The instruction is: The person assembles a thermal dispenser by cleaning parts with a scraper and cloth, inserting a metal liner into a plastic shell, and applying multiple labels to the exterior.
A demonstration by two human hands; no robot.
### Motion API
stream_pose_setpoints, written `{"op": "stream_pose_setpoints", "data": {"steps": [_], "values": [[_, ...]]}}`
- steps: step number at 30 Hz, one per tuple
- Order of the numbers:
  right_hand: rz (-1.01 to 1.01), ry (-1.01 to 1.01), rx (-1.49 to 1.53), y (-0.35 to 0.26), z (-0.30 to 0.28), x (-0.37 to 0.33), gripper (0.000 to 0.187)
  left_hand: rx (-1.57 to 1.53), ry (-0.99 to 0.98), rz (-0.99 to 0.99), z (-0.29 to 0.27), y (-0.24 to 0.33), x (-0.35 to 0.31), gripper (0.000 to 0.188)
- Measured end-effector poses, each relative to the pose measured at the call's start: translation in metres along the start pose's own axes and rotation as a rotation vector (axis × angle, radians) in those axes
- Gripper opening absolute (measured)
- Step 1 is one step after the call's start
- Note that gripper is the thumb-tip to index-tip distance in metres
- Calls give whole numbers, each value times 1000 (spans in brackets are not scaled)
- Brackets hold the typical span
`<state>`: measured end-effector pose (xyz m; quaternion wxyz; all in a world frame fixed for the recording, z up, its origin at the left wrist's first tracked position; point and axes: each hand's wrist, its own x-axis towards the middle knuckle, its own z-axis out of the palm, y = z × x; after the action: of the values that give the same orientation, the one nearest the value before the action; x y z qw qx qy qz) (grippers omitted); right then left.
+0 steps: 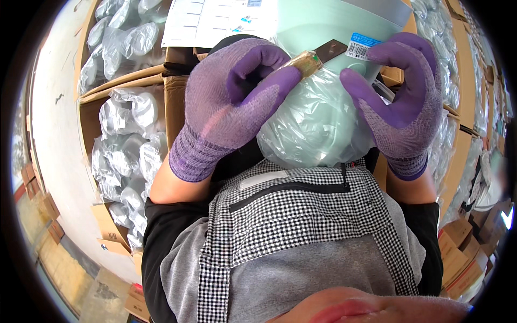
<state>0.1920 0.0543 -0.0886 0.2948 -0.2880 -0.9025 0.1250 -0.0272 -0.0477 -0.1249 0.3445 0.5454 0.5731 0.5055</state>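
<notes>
1. Plastic-wrapped pale green piece (318, 126) sits in front of the person's apron (293, 210), below and between the two gloved hands.
2. Left hand (229, 99): thumb and fingers pinch the handle of a short tool (308, 63) with a dark, flat blade pointing up and right.
3. Right hand (414, 102): fingers curved, thumb spread from the index finger; a blue-and-white label (358, 47) is at the index fingertip, but I cannot tell whether it is stuck there.
4. Cardboard cartons (175, 105) of clear-wrapped pieces (126, 148) stand at left; a printed sheet (207, 21) lies beyond.
</notes>
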Motion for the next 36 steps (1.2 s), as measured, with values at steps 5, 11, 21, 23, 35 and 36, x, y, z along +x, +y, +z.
{"op": "stream_pose_setpoints", "data": {"steps": [5, 11, 21, 23, 35, 36], "values": [[47, 17, -143, -9, 7, 7, 38, -86, 15, -41, -1, 6, 2, 22], [-229, -34, -92, 1, -13, 21, 38, 26, -96, 172, -12, 5, 3, 16], [-723, -564, -479, -14, -49, 88, 35, 445, 161, 719, 11, -20, -3, 28], [-781, -632, -536, -18, -53, 96, 37, 473, 162, 772, 10, -22, -3, 29], [-1090, -641, -336, 13, -48, 107, 39, -501, 200, -162, -6, -34, -5, 32], [-1089, -623, -329, 16, -50, 103, 39, -713, 161, -33, -4, -33, 5, 25]]}}
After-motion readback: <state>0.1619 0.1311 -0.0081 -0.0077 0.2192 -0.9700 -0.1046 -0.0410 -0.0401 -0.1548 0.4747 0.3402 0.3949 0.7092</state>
